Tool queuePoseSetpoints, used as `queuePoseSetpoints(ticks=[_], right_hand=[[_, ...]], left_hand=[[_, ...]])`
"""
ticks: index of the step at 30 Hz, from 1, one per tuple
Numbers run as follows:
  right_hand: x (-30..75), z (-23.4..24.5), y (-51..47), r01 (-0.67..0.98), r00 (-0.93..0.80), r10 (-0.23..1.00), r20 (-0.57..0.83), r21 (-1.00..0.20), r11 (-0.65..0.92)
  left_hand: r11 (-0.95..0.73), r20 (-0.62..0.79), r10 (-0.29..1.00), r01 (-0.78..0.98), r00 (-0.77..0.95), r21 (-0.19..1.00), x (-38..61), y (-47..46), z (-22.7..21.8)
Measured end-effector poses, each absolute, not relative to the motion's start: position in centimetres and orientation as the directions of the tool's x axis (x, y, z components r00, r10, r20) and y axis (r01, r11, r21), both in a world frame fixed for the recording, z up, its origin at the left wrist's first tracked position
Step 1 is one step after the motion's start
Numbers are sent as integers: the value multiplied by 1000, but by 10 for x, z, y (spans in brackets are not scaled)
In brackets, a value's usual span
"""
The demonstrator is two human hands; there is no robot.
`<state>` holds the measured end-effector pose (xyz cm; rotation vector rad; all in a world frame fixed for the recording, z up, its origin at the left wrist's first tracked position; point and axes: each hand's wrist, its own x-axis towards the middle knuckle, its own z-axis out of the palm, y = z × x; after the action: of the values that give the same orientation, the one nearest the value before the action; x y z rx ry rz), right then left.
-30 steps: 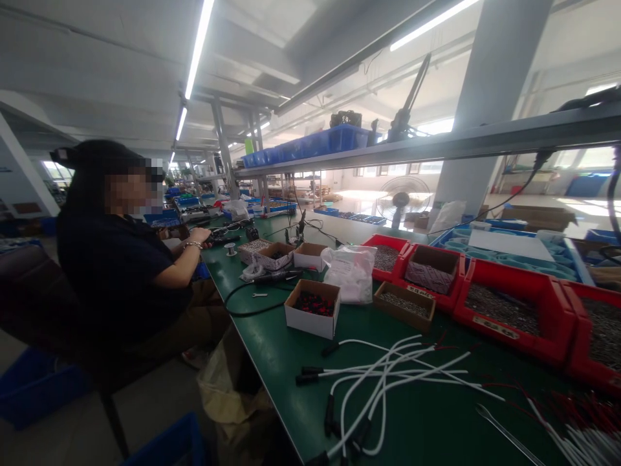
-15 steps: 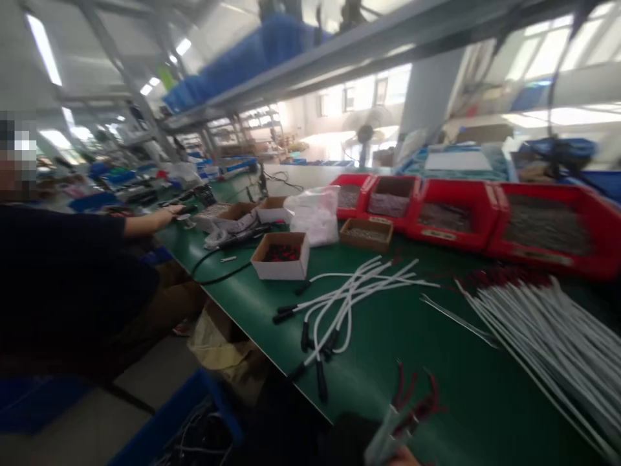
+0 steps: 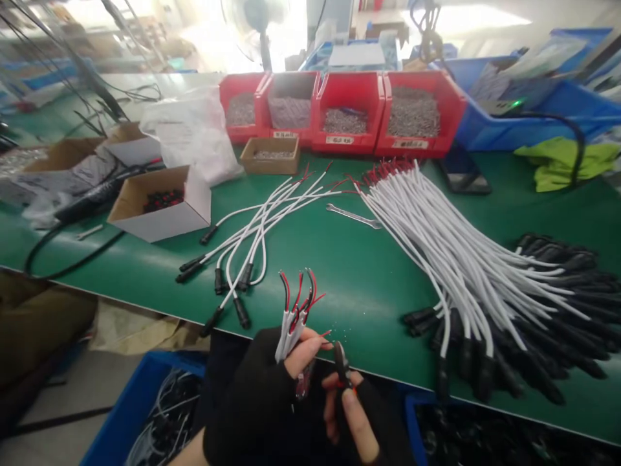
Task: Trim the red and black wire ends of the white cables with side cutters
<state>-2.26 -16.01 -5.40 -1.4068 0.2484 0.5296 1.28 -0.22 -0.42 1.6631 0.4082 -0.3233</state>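
My left hand [image 3: 272,395], in a black fingerless glove, is closed round a small bundle of white cables [image 3: 290,320] whose red and black wire ends point up. My right hand [image 3: 352,408], also gloved, grips a small cutting tool [image 3: 341,362] with its tip close to those wire ends. Both hands hover at the near edge of the green bench [image 3: 349,259]. A big pile of white cables with black connectors [image 3: 466,259] lies to the right. A smaller loose group of the same cables [image 3: 252,226] lies ahead on the left.
A flat spanner [image 3: 354,216] lies between the two cable piles. Red bins of small metal parts [image 3: 349,110] line the back, with a small brown box [image 3: 270,155] in front. A white carton of red parts [image 3: 162,204], a plastic bag [image 3: 194,133] and a black cord [image 3: 68,252] are at left. Blue crates [image 3: 145,414] stand below the bench.
The view has swung right and down from the seated co-worker to the bench in front. My two hands, with the cable bundle and the tool, have come into sight.
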Motion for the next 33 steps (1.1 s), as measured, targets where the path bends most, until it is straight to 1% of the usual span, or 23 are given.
queuePoseSetpoints(ticks=[4,7,9,13,16,18,20,24,33], right_hand=[[-23,-59,-171,-486,848,243,-471,-874,1],[-22,-62,-175,-499,833,259,-488,-866,-25],[-20,-59,-173,-494,840,257,-478,-869,-3],[-17,-50,-167,-502,852,234,-468,-858,114],[-19,-48,-162,-487,865,215,-454,-864,131],[-20,-50,-161,-449,883,204,-423,-888,103],[-21,-53,-164,-425,887,213,-409,-905,32],[-21,-63,-175,-435,860,249,-445,-895,-95],[-22,-73,-179,-450,849,264,-458,-888,-94]], left_hand=[[-112,-425,68,430,903,896,14,-2,-4],[-86,-447,68,451,892,888,12,-1,-5],[-84,-450,70,455,890,887,11,-1,-5],[-83,-457,77,463,886,883,13,-2,-4],[-95,-461,87,468,883,879,16,-2,-3],[-111,-448,91,457,889,883,17,-2,-3],[-118,-440,91,448,893,886,17,-2,-4],[-127,-430,84,438,899,890,17,-3,-4],[-127,-434,85,442,897,888,16,-4,-5]])
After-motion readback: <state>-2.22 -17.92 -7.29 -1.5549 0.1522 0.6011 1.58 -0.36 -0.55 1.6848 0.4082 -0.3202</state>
